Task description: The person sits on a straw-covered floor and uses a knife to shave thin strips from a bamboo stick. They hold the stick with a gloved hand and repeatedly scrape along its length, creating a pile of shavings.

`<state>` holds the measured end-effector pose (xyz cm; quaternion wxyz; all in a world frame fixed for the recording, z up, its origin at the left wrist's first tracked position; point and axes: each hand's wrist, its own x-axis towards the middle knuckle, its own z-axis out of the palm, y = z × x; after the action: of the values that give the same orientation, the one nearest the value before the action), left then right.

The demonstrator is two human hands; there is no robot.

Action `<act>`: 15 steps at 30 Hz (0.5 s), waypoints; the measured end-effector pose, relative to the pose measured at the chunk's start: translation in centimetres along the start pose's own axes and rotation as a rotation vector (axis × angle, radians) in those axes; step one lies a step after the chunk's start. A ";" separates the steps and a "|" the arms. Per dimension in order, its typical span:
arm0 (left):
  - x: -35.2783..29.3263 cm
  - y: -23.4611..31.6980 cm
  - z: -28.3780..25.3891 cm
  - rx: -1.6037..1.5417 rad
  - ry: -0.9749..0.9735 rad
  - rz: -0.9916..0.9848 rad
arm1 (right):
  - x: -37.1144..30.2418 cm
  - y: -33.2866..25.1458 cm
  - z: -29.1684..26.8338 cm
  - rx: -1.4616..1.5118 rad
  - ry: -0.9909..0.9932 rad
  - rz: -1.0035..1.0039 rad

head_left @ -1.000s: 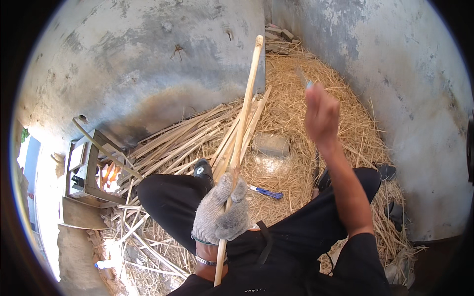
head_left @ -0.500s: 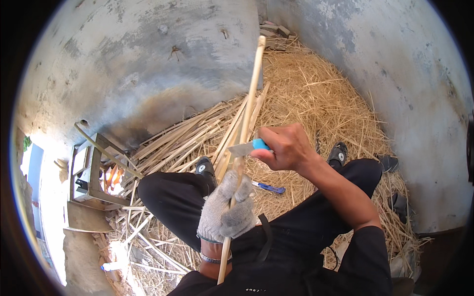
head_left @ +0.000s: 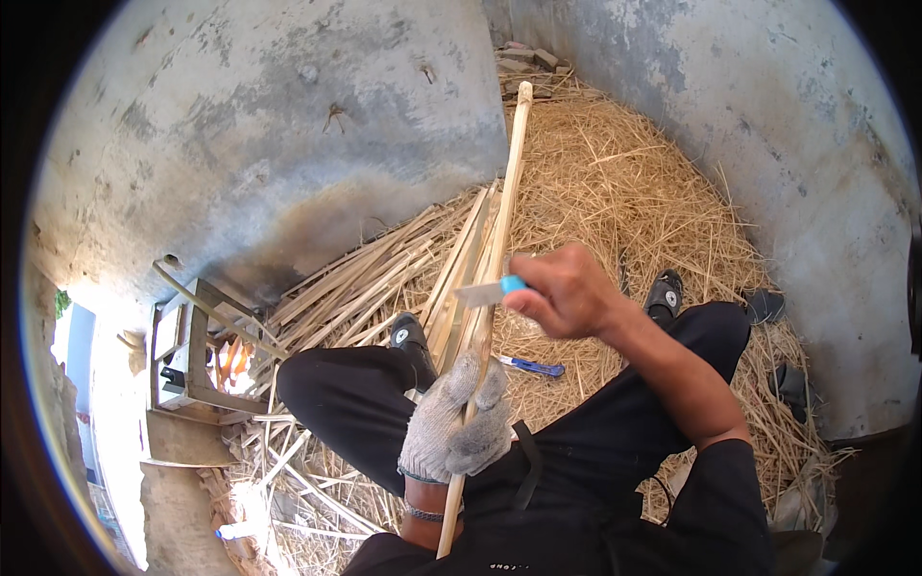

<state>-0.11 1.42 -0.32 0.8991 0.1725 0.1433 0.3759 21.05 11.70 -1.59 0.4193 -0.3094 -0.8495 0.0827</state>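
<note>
My left hand (head_left: 453,427), in a grey knit glove, is wrapped round a long pale stick (head_left: 515,158), bamboo or wood. The stick slants up and away from my lap, its far end above the straw. In my bare right hand (head_left: 569,293) is a knife (head_left: 480,293) with a bright blue handle. Its broad flat blade lies across the stick, just beyond the gloved fingers; whether the edge bites into it I cannot tell. A blue utility knife (head_left: 535,367) rests on the straw between my legs.
Split strips (head_left: 384,264) are heaped at the left, beside a wooden frame (head_left: 197,355). Thin shavings (head_left: 615,192) cover the ground ahead. Worn grey walls (head_left: 288,96) close in on both sides. Bricks (head_left: 528,60) lie in the far corner. My bent legs (head_left: 336,384) flank the work.
The stick's far end has tipped slightly to the right. Both hands appear a little further right in view, the right one slightly blurred, with the knife still across the stick.
</note>
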 end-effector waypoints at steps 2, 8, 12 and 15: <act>-0.2 0.2 0.5 0.042 0.110 0.005 | 0.0 -0.9 0.3 -0.045 -0.010 0.046; -0.7 0.1 0.9 0.205 0.205 0.064 | 0.3 0.2 0.9 -0.169 0.044 -0.048; -0.2 0.3 0.5 0.128 0.173 0.075 | 1.4 1.2 1.7 -0.204 0.162 -0.139; -0.1 0.4 0.5 0.151 0.194 0.063 | 1.1 1.8 2.2 -0.238 0.145 -0.105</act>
<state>-0.26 1.48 0.27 0.8533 0.2069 0.2518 0.4071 19.66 14.03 -3.02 0.4438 -0.3172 -0.8357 -0.0630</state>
